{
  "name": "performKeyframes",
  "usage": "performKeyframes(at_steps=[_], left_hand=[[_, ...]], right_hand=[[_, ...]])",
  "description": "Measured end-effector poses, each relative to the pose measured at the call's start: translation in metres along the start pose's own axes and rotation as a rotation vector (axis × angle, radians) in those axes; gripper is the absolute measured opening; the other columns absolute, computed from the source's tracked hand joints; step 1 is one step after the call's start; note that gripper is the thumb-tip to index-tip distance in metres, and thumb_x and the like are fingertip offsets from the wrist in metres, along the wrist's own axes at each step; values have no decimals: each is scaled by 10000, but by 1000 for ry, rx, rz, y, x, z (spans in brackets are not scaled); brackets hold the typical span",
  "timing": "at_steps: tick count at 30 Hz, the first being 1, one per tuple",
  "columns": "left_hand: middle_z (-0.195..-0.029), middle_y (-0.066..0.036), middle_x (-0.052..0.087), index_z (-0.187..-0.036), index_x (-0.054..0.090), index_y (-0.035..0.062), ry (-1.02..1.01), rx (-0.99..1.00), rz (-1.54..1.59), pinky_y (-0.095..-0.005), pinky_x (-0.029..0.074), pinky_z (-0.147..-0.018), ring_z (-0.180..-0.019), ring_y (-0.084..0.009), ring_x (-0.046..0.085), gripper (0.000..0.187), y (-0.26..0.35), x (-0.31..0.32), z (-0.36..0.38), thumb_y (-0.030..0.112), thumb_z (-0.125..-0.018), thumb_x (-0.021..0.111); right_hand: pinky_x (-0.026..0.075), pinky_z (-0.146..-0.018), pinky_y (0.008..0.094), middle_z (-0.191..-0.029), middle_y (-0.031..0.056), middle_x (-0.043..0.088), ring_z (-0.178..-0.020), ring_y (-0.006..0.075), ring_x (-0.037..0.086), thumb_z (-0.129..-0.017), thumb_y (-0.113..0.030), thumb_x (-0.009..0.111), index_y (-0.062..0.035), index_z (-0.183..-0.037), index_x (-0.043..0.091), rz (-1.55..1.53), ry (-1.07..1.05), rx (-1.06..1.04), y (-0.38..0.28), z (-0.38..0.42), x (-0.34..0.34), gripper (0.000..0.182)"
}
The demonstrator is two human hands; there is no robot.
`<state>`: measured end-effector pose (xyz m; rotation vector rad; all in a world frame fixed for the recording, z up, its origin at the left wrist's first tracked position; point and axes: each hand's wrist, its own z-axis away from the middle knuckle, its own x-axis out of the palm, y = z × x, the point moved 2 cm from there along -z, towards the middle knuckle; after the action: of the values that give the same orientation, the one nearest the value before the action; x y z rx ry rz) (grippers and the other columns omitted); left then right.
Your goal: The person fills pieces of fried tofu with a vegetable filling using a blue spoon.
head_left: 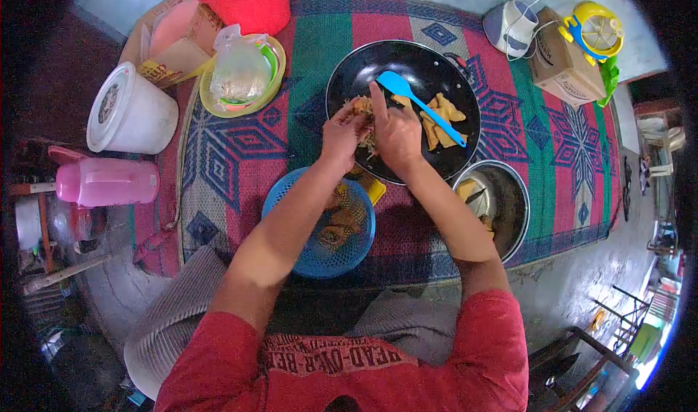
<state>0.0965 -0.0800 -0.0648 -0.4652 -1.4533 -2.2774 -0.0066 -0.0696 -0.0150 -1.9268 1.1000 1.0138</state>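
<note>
A black wok (378, 59) lies on the mat in front of me. My left hand (342, 139) is over its left side, fingers closed around a small brown fried piece (361, 106). Close beside it, my right hand (398, 134) has its index finger stretched out; the other fingers are partly hidden. Pale shredded filling (366, 143) shows by the hands. A blue spatula (427, 112) rests in the wok across folded yellowish pieces (445, 114). Nearer me are a blue basket (270, 201) with brown fried pieces (342, 223) and a metal pot (518, 208) holding yellowish pieces.
Left are a white lidded bucket (142, 117), a pink thermos jug (109, 181), and a yellow basket (205, 92) with a plastic bag (240, 66). Behind stands a red container (254, 5). Back right, a cardboard box (567, 63) carries a yellow-blue device (596, 30).
</note>
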Motion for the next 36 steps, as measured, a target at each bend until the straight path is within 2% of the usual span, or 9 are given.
performKeyframes(at_steps=[9, 13, 15, 19, 21, 22, 25, 31, 36], left_hand=[[-1014, -48, 543, -1143, 471, 64, -46, -16, 69, -240, 471, -707, -821, -135, 552, 323, -4, -5, -3, 16, -825, 443], [-1017, -43, 543, -1146, 470, 70, -63, -29, 59, -247, 470, -722, -829, -132, 553, 330, -2, -10, -2, 18, -822, 433], [-1018, -45, 543, -1149, 468, 74, -49, -46, 36, -252, 469, -734, -831, -130, 555, 354, -3, -9, -1, 1, -806, 424], [-1027, -46, 540, -1147, 469, 79, -89, 1, 69, -259, 469, -737, -838, -125, 552, 354, 1, -8, -2, 5, -804, 426], [-1039, -53, 534, -1150, 464, 83, -126, 17, 32, -265, 470, -743, -850, -130, 549, 339, 5, -8, -2, 25, -817, 445], [-1039, -53, 534, -1150, 464, 83, -126, 19, 32, -265, 470, -743, -850, -130, 549, 339, 6, -7, -1, 25, -817, 445], [-1044, -60, 530, -1149, 461, 84, -99, 0, 55, -268, 473, -739, -856, -134, 547, 332, 6, -6, -1, 39, -820, 462], [-993, -46, 545, -1146, 462, 85, -33, 7, 99, -258, 481, -686, -798, -118, 550, 331, 2, -8, -4, 44, -818, 467], [-1055, -20, 520, -1163, 448, 123, -107, -64, -50, -294, 462, -751, -885, -130, 528, 341, 7, -8, 2, 95, -824, 468]], right_hand=[[420, -655, 355, -705, 99, 539, -724, 278, 521, -664, -47, 492, -72, -756, 542, -147, -45, 13, 6, 3, 19, 108], [402, -705, 368, -796, 95, 534, -829, 279, 490, -640, -26, 509, -71, -784, 548, -187, 61, -88, 4, 1, 15, 156], [372, -785, 366, -958, 109, 520, -928, 282, 463, -662, -64, 520, -59, -839, 555, -108, -177, -3, 8, -3, 16, 180], [372, -804, 355, -992, 109, 510, -949, 287, 457, -631, -94, 573, -57, -845, 560, -169, -74, 125, 24, -14, 10, 217], [383, -782, 357, -1014, 107, 496, -952, 272, 453, -620, -60, 601, -57, -932, 552, -602, -14, 110, 42, -14, 17, 316], [406, -772, 325, -1019, 105, 511, -944, 261, 483, -639, -69, 609, -44, -978, 544, -894, -267, 273, 50, -11, 26, 346], [417, -781, 355, -907, 144, 542, -864, 311, 524, -624, -74, 609, -33, -930, 573, -618, -226, 199, 33, -10, 5, 311], [444, -688, 373, -799, 154, 538, -781, 325, 534, -644, 25, 543, -54, -863, 602, -592, -17, 87, 10, 0, 14, 240], [446, -645, 338, -762, 138, 542, -743, 301, 543, -611, -8, 606, -36, -831, 599, -505, -83, 43, 28, -7, 7, 222]])
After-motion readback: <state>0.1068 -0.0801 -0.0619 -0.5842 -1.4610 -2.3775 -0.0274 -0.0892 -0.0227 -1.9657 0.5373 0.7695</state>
